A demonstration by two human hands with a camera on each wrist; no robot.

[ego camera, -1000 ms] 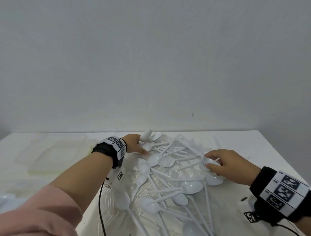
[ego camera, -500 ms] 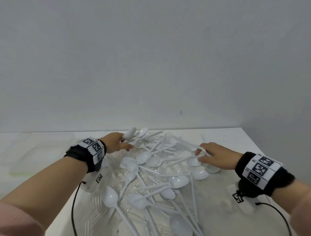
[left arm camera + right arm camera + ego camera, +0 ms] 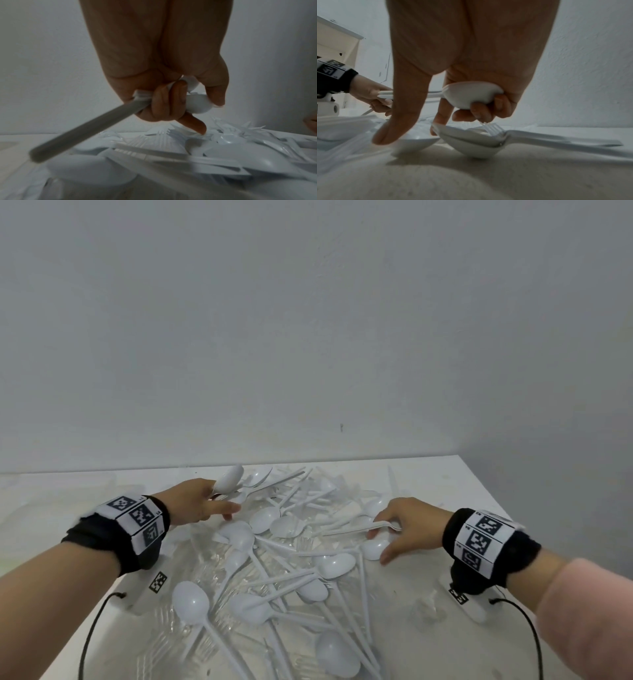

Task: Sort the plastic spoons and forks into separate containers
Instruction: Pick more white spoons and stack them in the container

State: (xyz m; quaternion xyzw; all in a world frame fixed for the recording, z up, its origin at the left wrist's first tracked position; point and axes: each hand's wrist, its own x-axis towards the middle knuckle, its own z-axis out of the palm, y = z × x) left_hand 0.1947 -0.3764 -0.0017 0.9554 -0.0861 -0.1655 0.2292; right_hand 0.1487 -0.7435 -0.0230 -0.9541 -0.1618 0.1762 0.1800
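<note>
White worktop (image 3: 479, 474) filling the lower frame, far edge against a wall, right edge bare. Tangled pile of white plastic spoons and forks (image 3: 274, 570) at lower centre. Left hand (image 3: 195, 505) at centre left, fingers curled round spoons (image 3: 199, 104). Right hand (image 3: 407, 529) at centre right, gripping a spoon (image 3: 471, 94), thumb and forefinger reaching down.

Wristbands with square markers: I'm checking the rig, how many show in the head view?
2. One wraps the left wrist, left of the cutlery pile; the other wraps the right wrist, right of it. None seems hidden.
</note>
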